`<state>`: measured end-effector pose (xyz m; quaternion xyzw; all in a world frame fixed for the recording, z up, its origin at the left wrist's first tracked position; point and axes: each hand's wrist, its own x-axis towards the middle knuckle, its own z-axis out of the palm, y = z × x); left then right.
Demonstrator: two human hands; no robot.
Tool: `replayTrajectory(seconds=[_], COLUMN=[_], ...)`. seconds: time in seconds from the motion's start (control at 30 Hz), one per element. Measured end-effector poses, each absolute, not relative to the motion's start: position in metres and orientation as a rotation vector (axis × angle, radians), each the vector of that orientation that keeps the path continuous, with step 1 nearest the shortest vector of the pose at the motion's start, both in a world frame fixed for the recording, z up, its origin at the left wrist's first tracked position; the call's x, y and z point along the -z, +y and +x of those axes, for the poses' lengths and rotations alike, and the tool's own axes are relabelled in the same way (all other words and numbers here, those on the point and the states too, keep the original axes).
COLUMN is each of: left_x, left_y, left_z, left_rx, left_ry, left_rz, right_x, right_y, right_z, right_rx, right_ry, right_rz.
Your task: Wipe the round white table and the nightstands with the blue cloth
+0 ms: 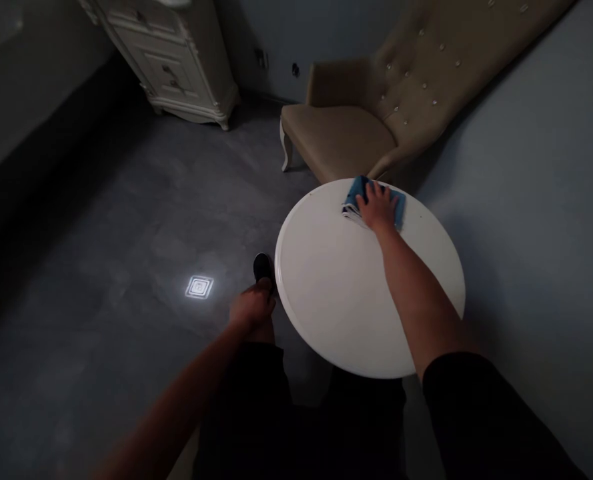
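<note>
The clothing is black throughout. At the near right, a short, loose black sleeve (476,407) ends in a straight, wide hem around the elbow, its cloth plain and matte, with folds that mostly sink into the dark. Below the right forearm (421,303), the right hand (377,205) is bare; on the left side, the left forearm (191,380), blurred toward the near edge, and the left hand (253,307) are bare as well. At the near middle are black shorts (256,393), wide-legged and plain, the left hem squared off. Farther off, a dark, round-toed shoe (262,265) has a thin paler line at its far rim.
</note>
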<state>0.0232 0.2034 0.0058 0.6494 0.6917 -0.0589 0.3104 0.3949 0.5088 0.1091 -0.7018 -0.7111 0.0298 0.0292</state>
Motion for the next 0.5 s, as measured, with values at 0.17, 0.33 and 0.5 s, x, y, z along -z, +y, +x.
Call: replayTrajectory(seconds=[0.17,0.33,0.5], left_x=[-0.007,-0.005,0.000], left_y=[0.205,0.202,0.191], left_z=[0.025,0.026,0.021], left_rx=[0.171,0.224,0.190], left_ry=[1.830,1.832,1.791], left_rz=[1.750,1.819,1.863], right_x=[-0.112,-0.115,-0.106], right_y=[0.453,0.348,0.227], right_z=[0.498,0.552,0.545], right_rx=[0.024,0.061,0.175], right_ry=[-1.965,-1.879,-2.007], right_rz=[-2.423,-2.572,-2.495])
